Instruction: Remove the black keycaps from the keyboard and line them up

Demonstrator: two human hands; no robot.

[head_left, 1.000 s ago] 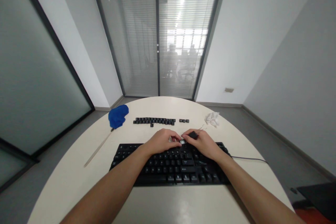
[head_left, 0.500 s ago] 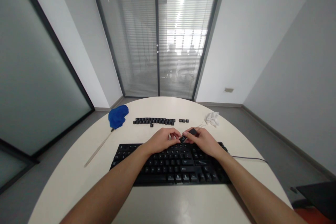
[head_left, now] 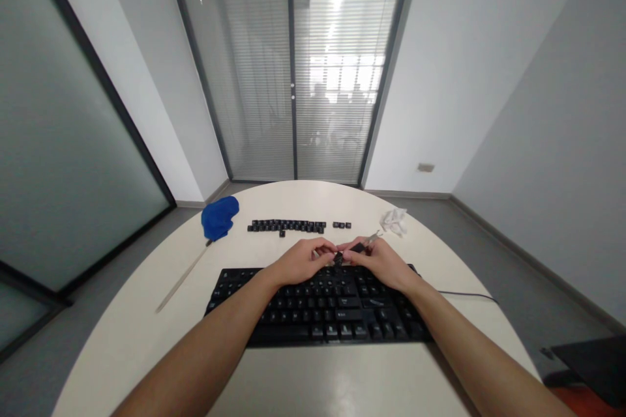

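Person seated or standing at a pale, round-edged tabletop [head_left: 337, 378], both forearms reaching forward across a black keyboard [head_left: 349, 303]. Left hand [head_left: 309, 260] and right hand [head_left: 379, 262] meet near the keyboard's far edge, somewhat right of its middle, fingertips nearly together. Between them, a small black keycap [head_left: 338, 259]: it sits at the fingertips, just over the far edge. Left grip narrow, thumb and forefinger pinched at the keycap. Right grip closed round a keycap puller [head_left: 359, 248], its dark handle in the fingers, thin metal prongs pointing away to the far right; the right fingertips also come up against the keycap, though how firmly cannot be told. Keyboard lies lengthwise before the person, partly covered by both forearms; cable [head_left: 469, 293] runs off to the right. Beyond the hands, a long double row of loose keycaps [head_left: 287, 226], one single keycap [head_left: 282, 234] just nearer than the row, and a group of three keycaps [head_left: 342, 225] a little to its right. Far right, crumpled white tissue [head_left: 394, 221], near the prongs but apart from them. Far left, blue cloth [head_left: 220, 217] at the end of a pale stick [head_left: 183, 277], which slants toward the person. Behind the tabletop, a glass partition [head_left: 259, 78] with blinds; white wall [head_left: 464, 65] on the right. Dark chair [head_left: 594, 365] partly visible, lower right corner.
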